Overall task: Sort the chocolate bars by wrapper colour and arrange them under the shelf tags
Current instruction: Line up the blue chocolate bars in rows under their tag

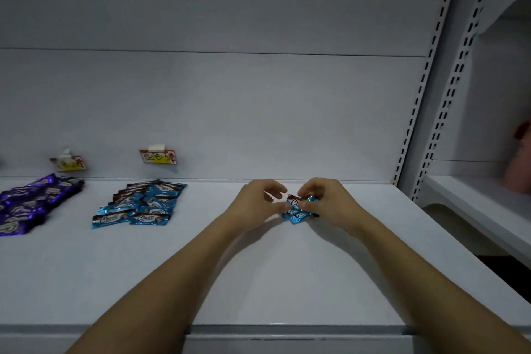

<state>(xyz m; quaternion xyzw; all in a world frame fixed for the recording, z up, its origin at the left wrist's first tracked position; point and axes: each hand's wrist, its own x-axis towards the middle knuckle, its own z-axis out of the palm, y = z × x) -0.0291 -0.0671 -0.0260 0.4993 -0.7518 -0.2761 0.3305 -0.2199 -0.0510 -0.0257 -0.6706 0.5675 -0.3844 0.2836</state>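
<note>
Toward the shelf's (258, 282) right back corner, both my hands pinch light, crinkly blue bars (297, 210) (slippery foil; I'd grip mid-wrapper): left hand (258, 200), right hand (324, 198).

Bars you're holding (298, 208): blue, brown ends.
Middle pile (142, 204): the same blue.
Left pile (31, 204): purple.
Tags (158, 156): yellow-red.
Shelf (258, 267): white.
</note>
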